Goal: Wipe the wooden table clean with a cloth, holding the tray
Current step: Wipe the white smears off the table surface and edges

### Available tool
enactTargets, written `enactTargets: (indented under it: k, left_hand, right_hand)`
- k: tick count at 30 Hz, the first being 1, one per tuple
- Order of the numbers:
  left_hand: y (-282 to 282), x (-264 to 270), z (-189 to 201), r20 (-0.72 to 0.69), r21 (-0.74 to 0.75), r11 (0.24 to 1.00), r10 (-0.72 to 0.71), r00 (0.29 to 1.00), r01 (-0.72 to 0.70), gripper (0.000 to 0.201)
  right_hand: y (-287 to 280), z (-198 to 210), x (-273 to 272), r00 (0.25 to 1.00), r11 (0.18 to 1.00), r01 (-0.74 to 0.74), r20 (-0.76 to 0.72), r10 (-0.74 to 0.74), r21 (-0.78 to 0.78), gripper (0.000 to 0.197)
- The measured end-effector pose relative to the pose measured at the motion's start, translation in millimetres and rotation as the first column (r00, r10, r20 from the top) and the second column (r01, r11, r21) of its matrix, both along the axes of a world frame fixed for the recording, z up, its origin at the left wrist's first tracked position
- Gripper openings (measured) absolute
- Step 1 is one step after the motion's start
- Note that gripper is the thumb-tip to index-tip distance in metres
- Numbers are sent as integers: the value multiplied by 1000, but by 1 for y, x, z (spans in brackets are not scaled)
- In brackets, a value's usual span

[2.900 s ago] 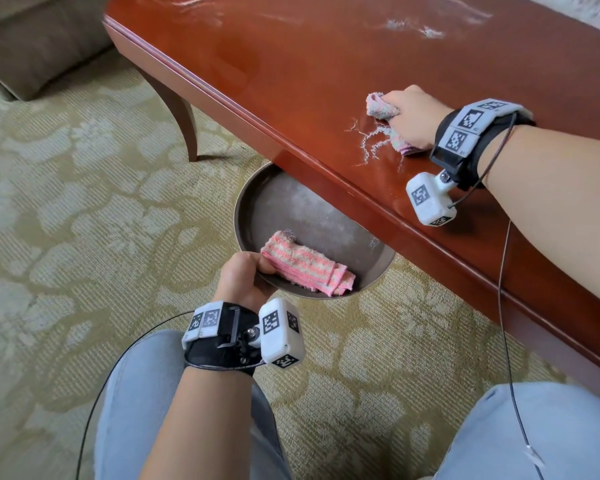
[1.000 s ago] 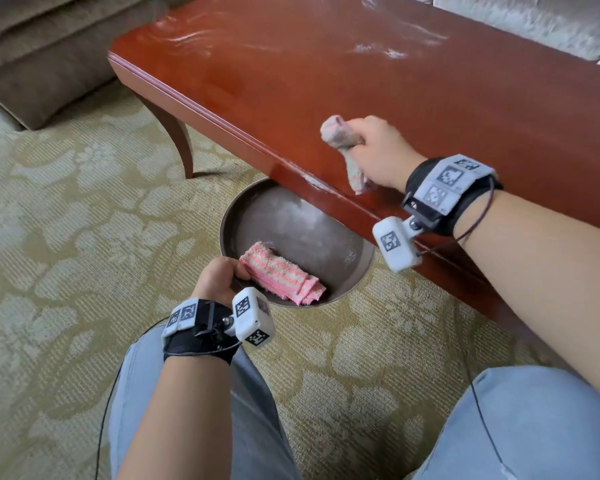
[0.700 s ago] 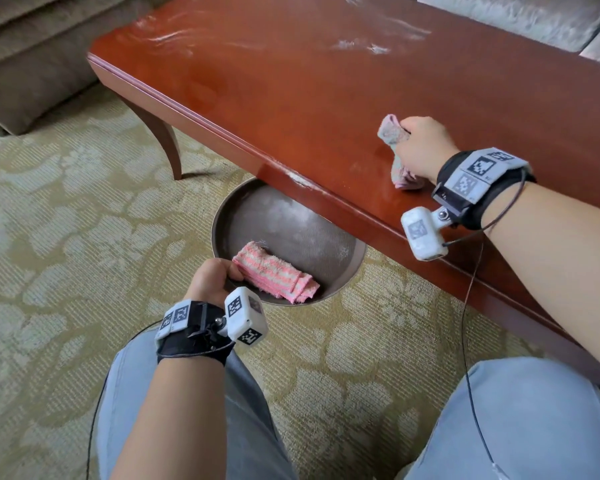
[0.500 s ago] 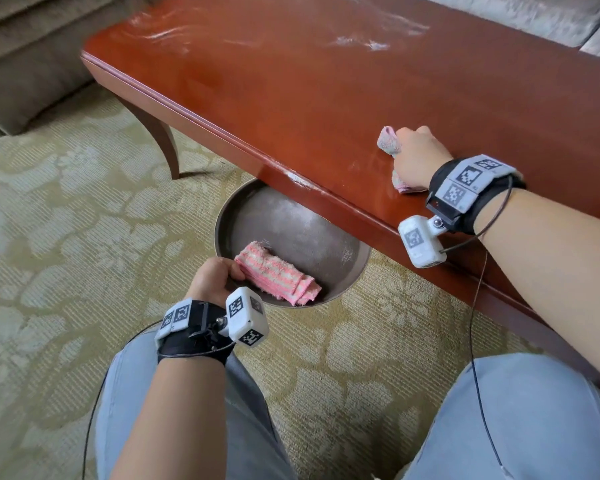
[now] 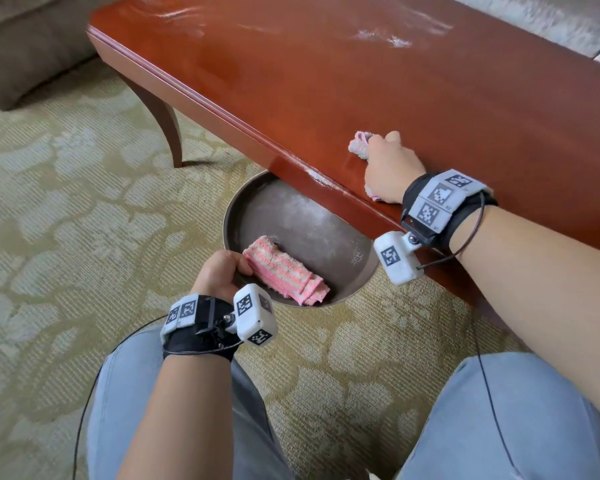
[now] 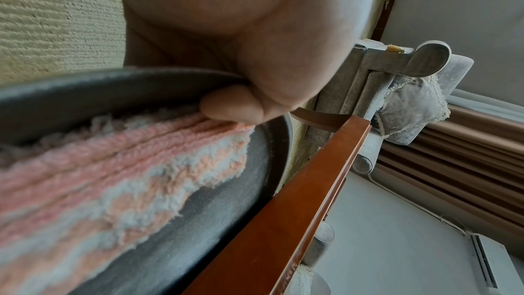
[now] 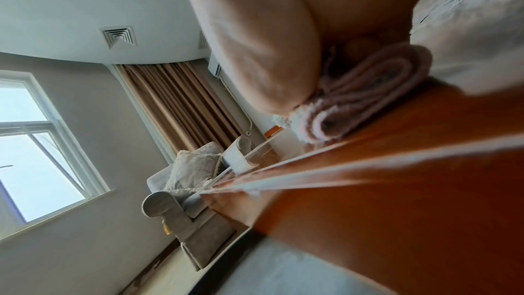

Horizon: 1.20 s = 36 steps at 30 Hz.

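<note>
My right hand (image 5: 388,164) grips a bunched pink cloth (image 5: 359,147) and presses it onto the red-brown wooden table (image 5: 326,81) close to its near edge. In the right wrist view the folded cloth (image 7: 363,95) sits between palm and tabletop. White powder (image 5: 317,174) clings to the table edge just left of that hand, and more white streaks (image 5: 388,38) lie at the far side. My left hand (image 5: 222,271) grips the rim of a round dark tray (image 5: 291,216) held under the table edge. A folded pink-and-white striped cloth (image 5: 284,275) lies in the tray (image 6: 198,221), beside my thumb (image 6: 229,107).
A patterned beige carpet (image 5: 66,220) covers the floor. The table's curved leg (image 5: 163,123) stands at the left. A brown sofa (image 5: 25,53) is at the far left, a grey sofa (image 5: 534,15) behind the table. My knees in blue jeans (image 5: 499,417) are near the table edge.
One second ago my right hand held the cloth at the table edge over the tray. It then went back onto the tabletop and now presses the cloth down slightly nearer the edge. The tray stayed put.
</note>
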<state>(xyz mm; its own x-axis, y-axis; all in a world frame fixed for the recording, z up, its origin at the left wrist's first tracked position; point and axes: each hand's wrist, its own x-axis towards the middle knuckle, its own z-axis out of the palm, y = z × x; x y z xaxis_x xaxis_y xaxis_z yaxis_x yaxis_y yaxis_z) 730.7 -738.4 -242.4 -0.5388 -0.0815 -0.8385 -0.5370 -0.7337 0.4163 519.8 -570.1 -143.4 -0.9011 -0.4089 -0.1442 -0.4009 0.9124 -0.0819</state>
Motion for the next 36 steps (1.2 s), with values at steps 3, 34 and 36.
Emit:
enactTargets:
  k: [3, 34, 36]
  left_hand:
    - [-2, 2, 3, 5, 3, 1000, -12, 1000, 12, 45]
    - [-7, 1, 27, -85, -9, 1000, 21, 996, -22, 27]
    - [-8, 0, 26, -81, -11, 999, 32, 996, -33, 24]
  right_hand:
    - [-20, 0, 17, 999, 998, -49, 2, 49, -28, 32]
    - [-50, 1, -72, 997, 994, -62, 45, 58, 92, 18]
    - [-60, 1, -75, 996, 994, -84, 40, 81, 74, 20]
